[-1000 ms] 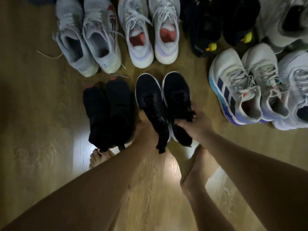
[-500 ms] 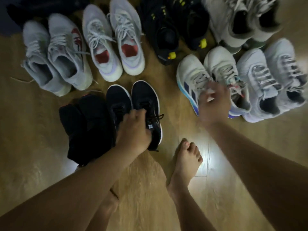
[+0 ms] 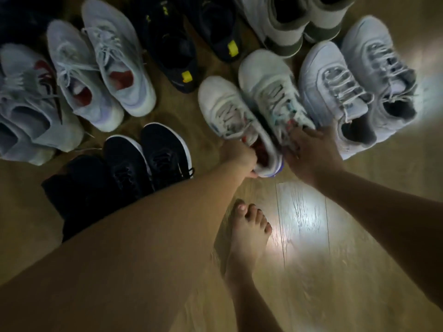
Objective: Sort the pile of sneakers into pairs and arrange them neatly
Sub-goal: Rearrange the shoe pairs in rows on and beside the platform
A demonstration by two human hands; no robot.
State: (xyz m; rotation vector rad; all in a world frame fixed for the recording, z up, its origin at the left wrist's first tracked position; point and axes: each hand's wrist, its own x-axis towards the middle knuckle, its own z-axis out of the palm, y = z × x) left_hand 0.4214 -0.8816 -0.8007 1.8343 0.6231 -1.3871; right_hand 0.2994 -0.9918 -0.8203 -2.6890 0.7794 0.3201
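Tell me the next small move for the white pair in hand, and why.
Probably slide the nearer white sneaker forward until level with its mate: the grip of the left hand is on its heel, that of the right hand on the mate's heel, and the two sit staggered.

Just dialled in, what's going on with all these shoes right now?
A person is sorting sneakers on a wooden floor. The left hand grips the heel of a blue-soled white sneaker. The right hand holds the heel of the second white sneaker right beside it. A black pair and a pale grey pair lie side by side nearby.
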